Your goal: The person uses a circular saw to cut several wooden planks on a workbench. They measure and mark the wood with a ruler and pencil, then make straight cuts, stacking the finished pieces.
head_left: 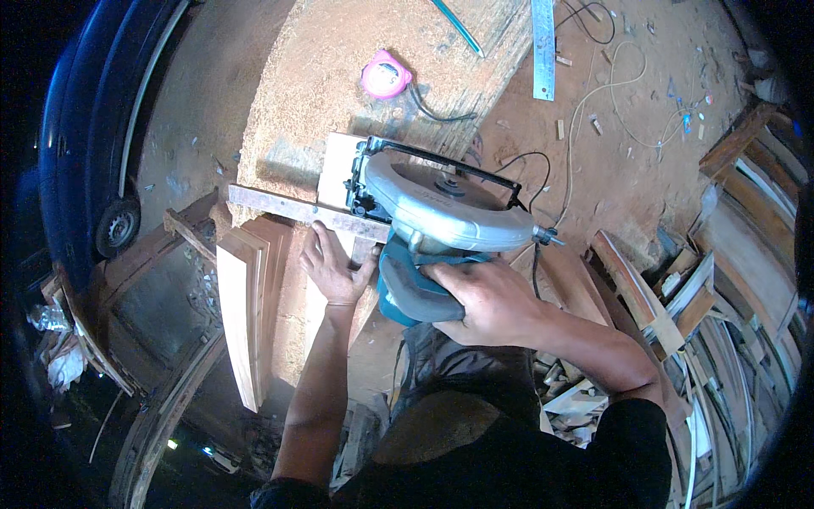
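Note:
My right hand [496, 301] is closed around the rear handle of a circular saw [449, 204] with a teal body and silver blade guard. The saw rests at the right side of a pale board [337, 165] lying on the sawdust-covered bench. Across that board runs a straight guide bar [280, 202], with a short piece standing off it near my thumb. My left hand [331, 270] presses the bar against the board, thumb and fingers spread along its near edge. Where the saw's base meets the bar is partly hidden by the saw body.
Several stacked planks [246, 297] stand left of my left hand. On the bench [297, 102] lie a pink tape measure [386, 75] and a green pencil [458, 27]. A metal ruler [543, 51] overhangs its right edge. Cords [577, 106] trail over the floor; scrap wood [644, 297] lies right.

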Motion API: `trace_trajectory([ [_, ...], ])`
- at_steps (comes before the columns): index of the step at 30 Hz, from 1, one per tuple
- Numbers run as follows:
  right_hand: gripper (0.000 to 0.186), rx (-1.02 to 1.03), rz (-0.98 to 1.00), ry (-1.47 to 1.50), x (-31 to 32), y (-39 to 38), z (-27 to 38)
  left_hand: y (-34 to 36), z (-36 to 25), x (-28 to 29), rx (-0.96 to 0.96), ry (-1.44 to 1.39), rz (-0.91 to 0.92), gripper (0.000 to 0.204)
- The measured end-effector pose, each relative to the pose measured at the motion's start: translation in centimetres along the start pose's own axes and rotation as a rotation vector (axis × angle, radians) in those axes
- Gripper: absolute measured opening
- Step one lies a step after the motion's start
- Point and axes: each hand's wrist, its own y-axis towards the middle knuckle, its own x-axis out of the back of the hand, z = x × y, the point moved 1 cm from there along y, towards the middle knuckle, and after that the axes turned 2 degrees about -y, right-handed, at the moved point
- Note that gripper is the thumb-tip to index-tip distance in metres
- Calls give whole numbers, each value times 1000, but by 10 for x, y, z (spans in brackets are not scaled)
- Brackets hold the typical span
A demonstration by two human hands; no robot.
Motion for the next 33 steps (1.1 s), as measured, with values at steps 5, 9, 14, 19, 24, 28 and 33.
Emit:
trace_trajectory([
  [5, 54, -14, 52, 3, 2, 13, 9, -1, -1, 0, 31, -51, -10, 116],
  [9, 50, -31, 176, 18, 4, 23, 13, -9, 22, -22, -48, 114, -10, 96],
  [14, 65, 53, 164, 16, -1, 25, 6, -5, 19, -23, -196, 414, -19, 73],
  [19, 66, 53, 202, 20, 5, 27, 8, -9, 28, -29, -204, 462, -53, 58],
  [24, 68, 110, 153, -6, -5, 27, 6, -12, 29, -30, -235, 372, -55, 60],
  [28, 69, 133, 108, -26, -13, 29, 4, -9, 17, -23, -209, 368, -20, 63],
  [33, 69, 121, 173, 0, -7, 36, 7, -5, 4, -14, -76, 235, 77, 67],
])
